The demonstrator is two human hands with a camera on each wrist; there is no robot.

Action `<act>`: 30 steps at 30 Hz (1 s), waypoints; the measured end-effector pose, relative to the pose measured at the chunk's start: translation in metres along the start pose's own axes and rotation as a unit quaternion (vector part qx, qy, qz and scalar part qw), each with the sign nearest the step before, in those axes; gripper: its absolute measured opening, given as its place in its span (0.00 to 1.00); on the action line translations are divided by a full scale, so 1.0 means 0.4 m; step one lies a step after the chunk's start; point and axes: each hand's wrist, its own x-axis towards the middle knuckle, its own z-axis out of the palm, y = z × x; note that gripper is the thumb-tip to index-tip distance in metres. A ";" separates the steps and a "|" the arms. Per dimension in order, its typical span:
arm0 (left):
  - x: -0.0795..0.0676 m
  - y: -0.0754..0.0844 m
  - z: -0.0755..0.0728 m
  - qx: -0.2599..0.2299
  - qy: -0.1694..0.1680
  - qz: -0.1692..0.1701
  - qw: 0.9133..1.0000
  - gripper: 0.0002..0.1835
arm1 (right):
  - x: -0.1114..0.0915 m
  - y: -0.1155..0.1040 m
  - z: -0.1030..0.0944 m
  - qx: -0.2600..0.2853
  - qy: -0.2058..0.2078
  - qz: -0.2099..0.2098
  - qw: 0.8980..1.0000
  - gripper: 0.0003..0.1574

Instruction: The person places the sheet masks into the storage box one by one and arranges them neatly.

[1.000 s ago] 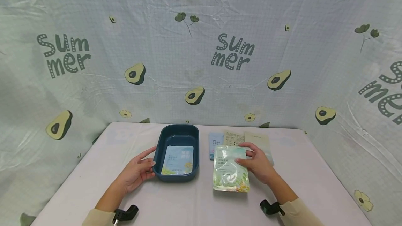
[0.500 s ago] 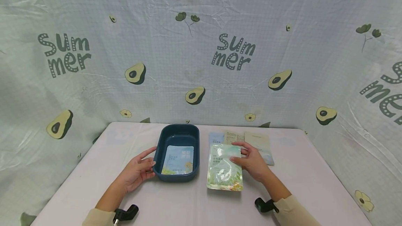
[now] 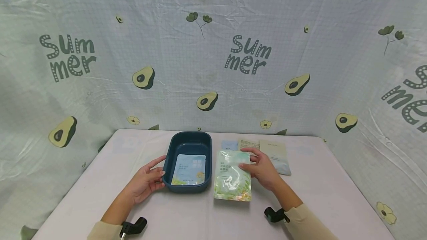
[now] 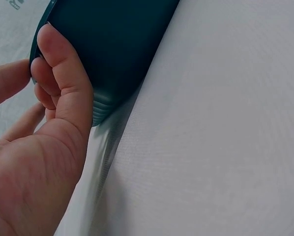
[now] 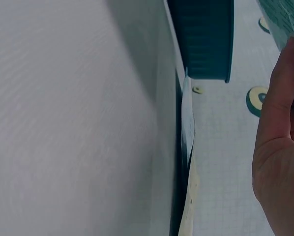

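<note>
My right hand point(image 3: 263, 169) pinches the right edge of a light-green sheet mask packet point(image 3: 232, 176), thumb on its printed front and fingers behind. That packet is lifted off the table, just right of a dark-blue tray point(image 3: 209, 162); in the right wrist view only a corner of the packet point(image 5: 284, 19) shows beside the fingers. A light-blue sheet mask packet point(image 3: 188, 169) lies in the tray. At the tray's left side, my left hand point(image 3: 146, 181) touches the outer wall near the rim with relaxed fingers, none reaching inside. The left wrist view shows those fingertips point(image 4: 51, 42) against the wall.
Behind the green packet and my right hand lie a blue packet point(image 3: 229, 145), a beige printed packet point(image 3: 248, 143) and a pale packet point(image 3: 275, 149), partly overlapping. They rest on a white-covered table point(image 3: 146, 140) before a patterned curtain point(image 3: 180, 62).
My right hand has carried the green packet leftward and slightly back, closer to the tray. The left hand and tray have kept their places.
</note>
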 end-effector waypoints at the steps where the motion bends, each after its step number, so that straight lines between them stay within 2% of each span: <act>1: 0.000 0.000 0.000 0.000 -0.001 0.000 1.000 0.41 | 0.002 -0.001 0.002 0.004 -0.002 -0.001 1.000 0.45; 14: 0.003 -0.003 -0.003 0.005 -0.002 0.003 1.000 0.40 | 0.019 -0.022 0.034 0.035 -0.014 -0.013 0.999 0.45; 30: 0.000 -0.005 0.002 0.000 -0.005 0.006 1.000 0.40 | 0.053 -0.023 0.074 0.057 -0.015 -0.006 0.998 0.41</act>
